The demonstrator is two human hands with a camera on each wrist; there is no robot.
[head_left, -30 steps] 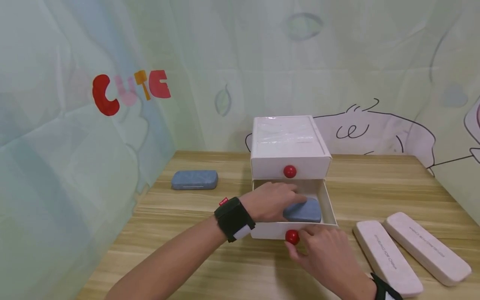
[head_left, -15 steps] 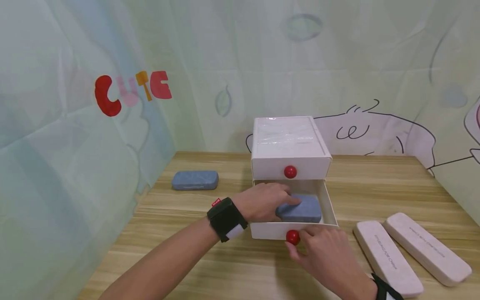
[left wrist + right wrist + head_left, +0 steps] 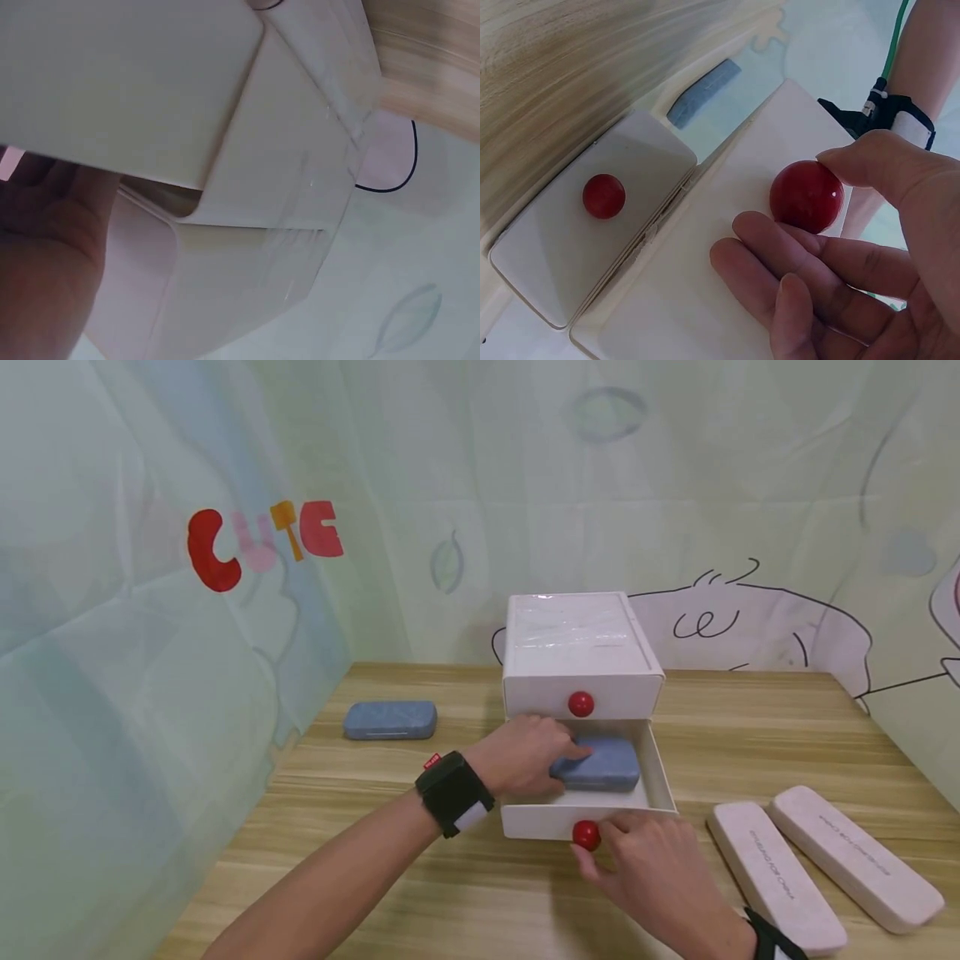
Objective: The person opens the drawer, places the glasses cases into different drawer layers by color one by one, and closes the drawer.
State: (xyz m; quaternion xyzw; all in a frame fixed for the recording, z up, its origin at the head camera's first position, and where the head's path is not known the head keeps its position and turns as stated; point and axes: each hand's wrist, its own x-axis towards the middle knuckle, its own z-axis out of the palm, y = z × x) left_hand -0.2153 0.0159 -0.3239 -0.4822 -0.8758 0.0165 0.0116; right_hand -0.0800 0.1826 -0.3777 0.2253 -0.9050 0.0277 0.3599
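Note:
My left hand [image 3: 528, 756] reaches into the pulled-out lower drawer [image 3: 540, 821] of a small white drawer box [image 3: 573, 631]. Its index finger lies on top of a blue glasses case [image 3: 607, 764], and the thumb is at the front of the case's left end. In the left wrist view, the drawer wall hides those fingertips and the case. At the drawer front, my right hand [image 3: 656, 868] pinches the round red knob [image 3: 806, 196] between thumb and index finger, its other fingers against the white panel. The upper drawer, with its own red knob [image 3: 581, 703], is closed.
Another blue glasses case [image 3: 390, 720] lies on the wooden table [image 3: 360, 877], left of the box. Two long pale cases [image 3: 776, 877] with printed lettering lie to the right of my right hand. A patterned curtain [image 3: 450, 485] hangs behind and at the left.
My left hand has slid left along the case in the drawer, then the case has shifted slightly toward the back. My right hand stays on the knob, and the drawer has not moved.

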